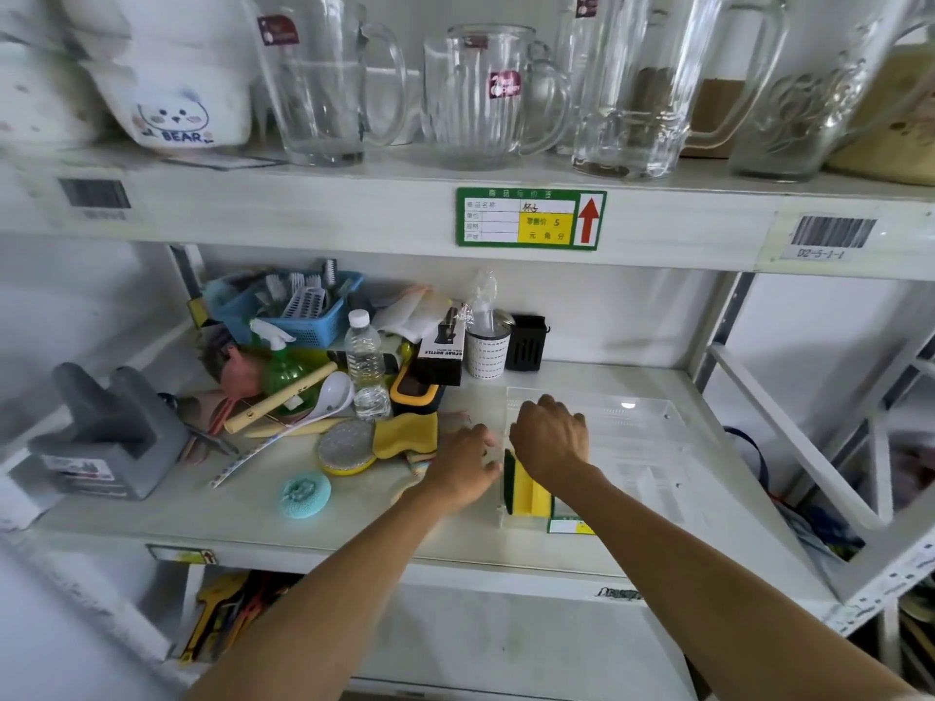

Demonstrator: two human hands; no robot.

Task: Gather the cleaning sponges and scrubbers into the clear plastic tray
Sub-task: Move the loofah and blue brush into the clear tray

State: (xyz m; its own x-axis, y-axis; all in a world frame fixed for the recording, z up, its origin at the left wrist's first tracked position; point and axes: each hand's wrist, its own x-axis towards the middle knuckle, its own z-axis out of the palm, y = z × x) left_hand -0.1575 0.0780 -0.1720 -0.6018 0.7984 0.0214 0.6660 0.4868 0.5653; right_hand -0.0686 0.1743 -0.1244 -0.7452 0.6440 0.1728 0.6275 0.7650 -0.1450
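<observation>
yellow-green sponge (528, 490) stands on edge in clear tray (657, 447); teal scrubber (305, 494) (round) outside.

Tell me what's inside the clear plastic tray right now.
In the clear plastic tray, yellow-and-green sponges stand on edge at its near left corner. The right hand covers their tops; the rest looks bare.

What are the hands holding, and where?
The right hand grips the yellow-green sponge by its top end at the clear tray; the left hand looks empty.
</observation>
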